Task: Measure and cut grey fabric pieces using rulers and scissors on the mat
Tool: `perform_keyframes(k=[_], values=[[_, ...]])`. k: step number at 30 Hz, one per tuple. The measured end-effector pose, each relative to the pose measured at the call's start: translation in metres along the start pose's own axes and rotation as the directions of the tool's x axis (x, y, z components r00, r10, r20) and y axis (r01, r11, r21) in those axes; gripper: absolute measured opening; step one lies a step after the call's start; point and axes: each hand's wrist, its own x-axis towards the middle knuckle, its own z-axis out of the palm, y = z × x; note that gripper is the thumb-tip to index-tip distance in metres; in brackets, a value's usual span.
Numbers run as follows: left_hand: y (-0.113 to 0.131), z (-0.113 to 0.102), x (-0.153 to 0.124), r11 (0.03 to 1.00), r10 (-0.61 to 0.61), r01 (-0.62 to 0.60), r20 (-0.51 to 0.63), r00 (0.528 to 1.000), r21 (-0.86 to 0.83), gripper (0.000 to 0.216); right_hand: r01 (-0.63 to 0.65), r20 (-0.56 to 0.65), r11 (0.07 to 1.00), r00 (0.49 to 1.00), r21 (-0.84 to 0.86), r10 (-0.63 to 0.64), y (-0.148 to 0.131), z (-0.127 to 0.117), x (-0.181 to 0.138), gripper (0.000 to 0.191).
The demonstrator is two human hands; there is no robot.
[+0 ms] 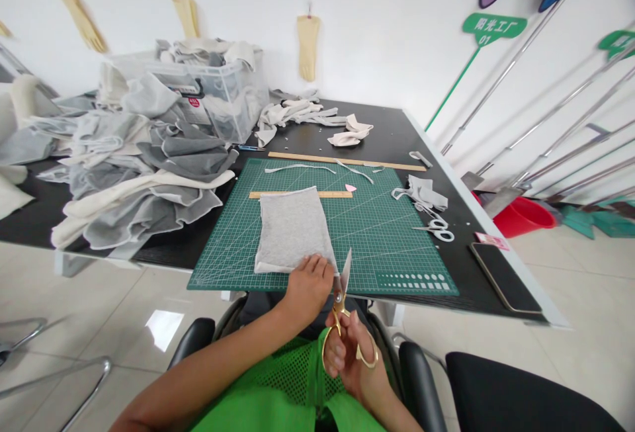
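A grey rectangle of fabric [292, 228] lies on the green cutting mat [397, 233]. My left hand [308, 286] pinches its near right corner at the mat's front edge. My right hand [350, 352] grips gold-handled scissors [342, 300], fingers through the loops. The blades are spread apart and point up at the fabric's right edge, just beside my left fingers.
Two wooden rulers [347, 161] lie across the mat's far side with thin fabric strips [299, 167]. White scissors [439, 228] and grey scraps [423, 190] sit right of the mat. A phone [503, 275] rests at the table's right edge. Heaped grey cloth [143, 174] and a clear bin [218, 91] fill the left.
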Motion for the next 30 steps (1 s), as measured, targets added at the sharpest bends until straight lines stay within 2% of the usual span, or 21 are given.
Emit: perform_keyframes(k=[4,9,14,25,30], values=[[-0.001,-0.001,-0.003,0.999,0.026,-0.026,0.011,1.000,0.022,0.015,-0.010,-0.014,1.000,1.000,0.006,0.010,-0.001,0.002,0.000,0.046],[-0.002,-0.005,-0.003,0.999,0.032,-0.032,0.038,0.999,0.002,0.014,0.032,-0.019,0.997,0.999,-0.075,-0.033,-0.003,0.001,-0.001,0.051],[-0.003,-0.007,-0.003,0.999,0.042,-0.041,0.053,0.998,-0.017,0.013,0.000,-0.024,0.996,1.000,-0.092,-0.002,-0.009,0.001,-0.005,0.056],[-0.005,-0.004,-0.005,0.998,0.056,-0.055,0.059,0.997,-0.013,0.015,0.017,-0.046,0.972,0.999,-0.232,-0.029,-0.005,-0.004,-0.007,0.054],[-0.006,-0.002,-0.006,0.998,0.062,-0.061,0.042,0.997,-0.020,0.012,-0.020,-0.072,0.982,0.997,-0.190,0.007,-0.002,-0.008,-0.005,0.056]])
